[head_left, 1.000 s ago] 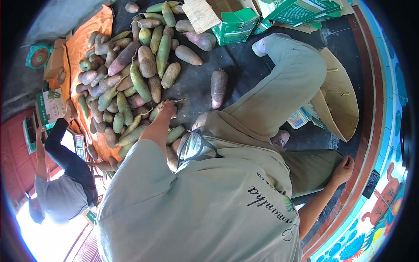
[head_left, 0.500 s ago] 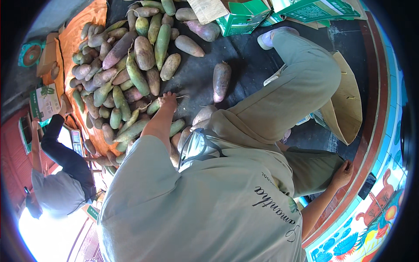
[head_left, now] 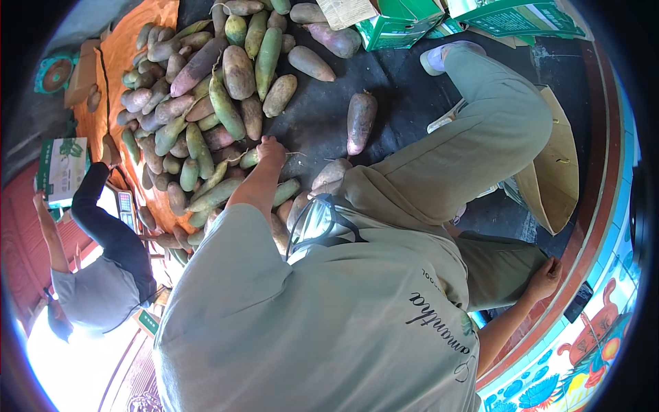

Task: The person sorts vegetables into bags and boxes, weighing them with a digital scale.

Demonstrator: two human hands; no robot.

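My left hand [head_left: 271, 150] reaches to the near right edge of a radish pile [head_left: 199, 147]. Its fingers are closed round a green radish [head_left: 248, 159], whose thin root sticks out to the right of the hand. My right hand [head_left: 547, 276] rests by my bent knee on the right, its fingers curled together and nothing visible in them. Apart from the pile, a purplish radish [head_left: 361, 123] lies alone on the dark ground sheet [head_left: 312, 110]. Another pale purple radish [head_left: 331, 176] lies close to my leg.
Green cartons [head_left: 401, 24] stand at the far side. An open brown carton [head_left: 549, 172] is right of my leg. At the left, a co-worker [head_left: 99, 288] holds a white and green box [head_left: 63, 172] near a scale [head_left: 126, 209]. A phone [head_left: 578, 302] lies on the right ledge.
The view has shifted slightly, moving the scene to the right. My left hand stays on the same green radish. The co-worker's box has moved a little to the left.
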